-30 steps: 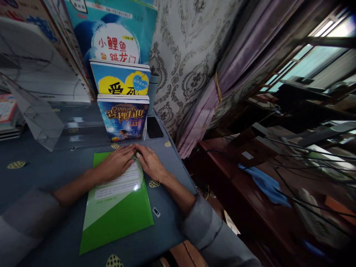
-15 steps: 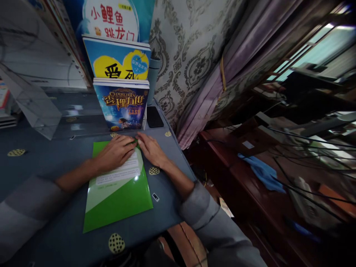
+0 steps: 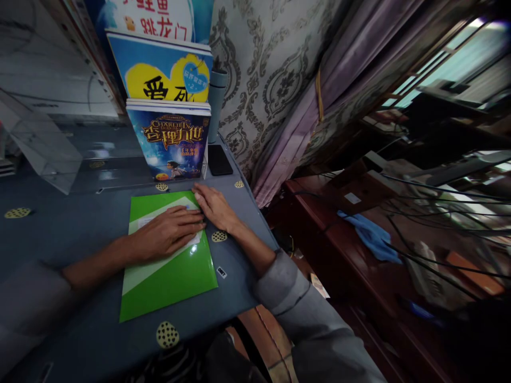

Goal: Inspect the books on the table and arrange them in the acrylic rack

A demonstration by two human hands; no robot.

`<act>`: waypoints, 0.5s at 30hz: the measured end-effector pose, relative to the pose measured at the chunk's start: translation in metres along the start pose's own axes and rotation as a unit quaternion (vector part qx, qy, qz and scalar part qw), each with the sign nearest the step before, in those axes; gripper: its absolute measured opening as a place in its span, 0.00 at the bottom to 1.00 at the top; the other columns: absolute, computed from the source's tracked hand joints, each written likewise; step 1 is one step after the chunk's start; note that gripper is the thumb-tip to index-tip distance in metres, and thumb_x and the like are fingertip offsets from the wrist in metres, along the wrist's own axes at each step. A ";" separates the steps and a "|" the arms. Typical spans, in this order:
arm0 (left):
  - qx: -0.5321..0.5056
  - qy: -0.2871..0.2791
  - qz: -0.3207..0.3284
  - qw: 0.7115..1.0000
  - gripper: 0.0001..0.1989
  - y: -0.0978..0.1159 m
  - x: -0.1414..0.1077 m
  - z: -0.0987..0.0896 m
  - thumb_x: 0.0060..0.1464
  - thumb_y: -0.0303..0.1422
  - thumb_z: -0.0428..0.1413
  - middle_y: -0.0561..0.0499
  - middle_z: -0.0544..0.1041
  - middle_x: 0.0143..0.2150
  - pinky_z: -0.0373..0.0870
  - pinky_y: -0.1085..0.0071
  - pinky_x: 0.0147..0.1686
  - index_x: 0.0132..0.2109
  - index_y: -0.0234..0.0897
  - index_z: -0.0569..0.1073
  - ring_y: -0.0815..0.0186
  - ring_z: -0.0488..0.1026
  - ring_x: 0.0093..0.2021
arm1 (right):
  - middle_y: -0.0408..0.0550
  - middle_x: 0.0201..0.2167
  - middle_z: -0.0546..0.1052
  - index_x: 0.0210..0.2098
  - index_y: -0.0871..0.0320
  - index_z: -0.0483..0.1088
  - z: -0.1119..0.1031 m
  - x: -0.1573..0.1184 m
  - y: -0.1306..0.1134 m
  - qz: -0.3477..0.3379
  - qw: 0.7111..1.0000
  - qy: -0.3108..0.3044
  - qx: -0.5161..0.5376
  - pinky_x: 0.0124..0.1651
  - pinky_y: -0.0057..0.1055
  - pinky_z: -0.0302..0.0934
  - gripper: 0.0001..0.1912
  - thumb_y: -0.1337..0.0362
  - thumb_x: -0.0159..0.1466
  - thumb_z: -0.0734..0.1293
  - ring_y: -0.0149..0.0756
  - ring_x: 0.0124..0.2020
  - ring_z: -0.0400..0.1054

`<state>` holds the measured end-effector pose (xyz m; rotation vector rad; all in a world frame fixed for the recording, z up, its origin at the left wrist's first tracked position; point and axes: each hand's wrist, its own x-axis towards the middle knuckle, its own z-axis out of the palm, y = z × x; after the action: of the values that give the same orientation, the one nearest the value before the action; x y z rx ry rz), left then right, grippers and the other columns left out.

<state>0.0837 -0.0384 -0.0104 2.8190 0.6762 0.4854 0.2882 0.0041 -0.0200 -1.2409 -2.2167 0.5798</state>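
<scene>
A thin green and pale-green book lies flat on the blue-grey desk, with lines of print partly under my hand. My left hand rests flat across its upper middle, fingers stretched toward the right edge. At the top right corner my right hand lies along the edge, its fingers extended and partly over the cover. Both hands are open, and the fingertips of the left nearly meet the right hand. Just beyond stands a dark blue book with gold lettering.
Behind it stand a blue and yellow book and a taller blue one. A black phone and a blue-grey bottle sit at the right. Left is a clear acrylic stand. A red-brown table holds a blue cloth and cables.
My left hand has slid down and right over the green cover, away from the top edge. The corner at my right hand now lies flat. The view has shifted slightly.
</scene>
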 end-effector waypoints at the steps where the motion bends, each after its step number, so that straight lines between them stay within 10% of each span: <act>1: -0.010 -0.003 0.005 1.000 0.21 0.005 -0.002 0.000 0.73 0.38 0.43 0.47 0.77 0.63 0.61 0.48 0.67 0.63 0.43 0.73 0.56 0.70 0.65 | 0.57 0.60 0.76 0.64 0.64 0.63 0.000 0.000 -0.001 0.001 1.000 0.000 -0.002 0.65 0.42 0.60 0.21 0.61 0.77 0.54 0.43 0.61 0.68; 15: -0.104 -0.087 0.060 0.989 0.21 0.064 -0.018 0.000 0.73 0.36 0.44 0.51 0.70 0.68 0.54 0.57 0.72 0.68 0.44 0.66 0.62 0.62 0.71 | 0.57 0.60 0.76 0.63 0.60 0.67 0.002 -0.002 -0.002 0.005 1.000 0.004 -0.011 0.64 0.45 0.60 0.21 0.61 0.77 0.55 0.43 0.62 0.67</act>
<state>0.0947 -0.1025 0.0022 2.6735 0.3974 0.3052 0.2870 0.0009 -0.0207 -1.2636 -2.2175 0.5555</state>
